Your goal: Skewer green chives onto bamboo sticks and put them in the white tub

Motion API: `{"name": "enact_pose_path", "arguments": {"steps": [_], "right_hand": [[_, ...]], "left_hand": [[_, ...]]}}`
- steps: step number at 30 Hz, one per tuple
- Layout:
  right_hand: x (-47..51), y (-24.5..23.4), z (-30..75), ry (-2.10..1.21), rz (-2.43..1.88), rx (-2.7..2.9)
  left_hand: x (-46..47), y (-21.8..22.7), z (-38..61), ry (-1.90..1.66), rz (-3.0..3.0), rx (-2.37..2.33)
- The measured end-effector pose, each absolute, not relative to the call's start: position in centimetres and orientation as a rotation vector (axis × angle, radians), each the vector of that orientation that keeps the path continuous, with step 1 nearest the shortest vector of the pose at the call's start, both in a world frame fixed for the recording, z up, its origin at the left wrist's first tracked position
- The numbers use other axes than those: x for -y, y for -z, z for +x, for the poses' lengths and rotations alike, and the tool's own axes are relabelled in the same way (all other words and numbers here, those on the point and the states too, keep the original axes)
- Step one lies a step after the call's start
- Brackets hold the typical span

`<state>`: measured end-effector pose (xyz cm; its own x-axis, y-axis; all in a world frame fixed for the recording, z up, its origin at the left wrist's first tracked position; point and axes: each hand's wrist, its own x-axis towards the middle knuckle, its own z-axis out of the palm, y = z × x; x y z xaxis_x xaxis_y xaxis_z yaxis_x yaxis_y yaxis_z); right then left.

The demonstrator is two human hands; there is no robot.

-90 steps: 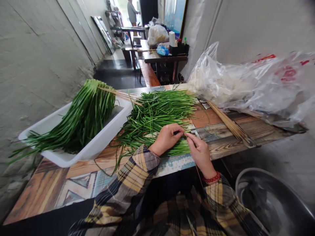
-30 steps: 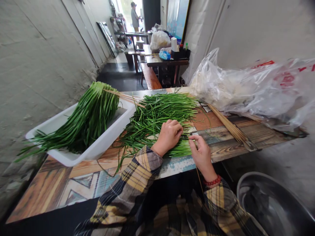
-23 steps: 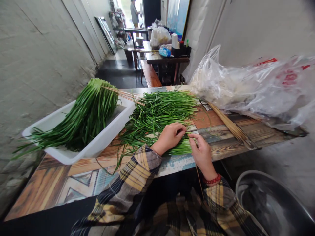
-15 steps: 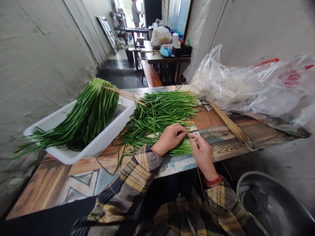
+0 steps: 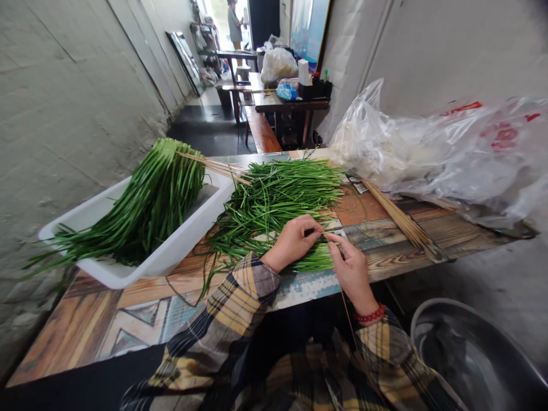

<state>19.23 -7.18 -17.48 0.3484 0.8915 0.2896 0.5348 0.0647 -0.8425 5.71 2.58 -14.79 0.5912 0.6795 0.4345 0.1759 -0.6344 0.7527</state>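
My left hand is closed in a pinch over the near edge of the chive pile, its thumb and forefinger on the pale end of a chive. Close on its right, my right hand has its fingers closed around a thin bamboo skewer, which slants down below the palm. The fingertips of both hands nearly meet at the chive end; the exact contact is too small to make out. Loose green chives lie spread across the table beyond and under my hands, pale ends to the right.
At left a white plastic tray holds a thick bunch of skewered chives. A bundle of bamboo skewers lies right on the wooden table, beside clear plastic bags. A grey basin stands lower right. A person is far back.
My hands keep nearly the same pinch, with only slight finger movement. The whole view has shifted a little; the tray, chives and bags stay in place.
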Motion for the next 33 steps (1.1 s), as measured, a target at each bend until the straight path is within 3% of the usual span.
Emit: {"name": "enact_pose_path", "arguments": {"steps": [33], "right_hand": [[7.05,18.09,19.4,-0.421,-1.615,1.296]], "left_hand": [[-2.65,14.77,5.57,-0.943,2.218,-0.629]]}}
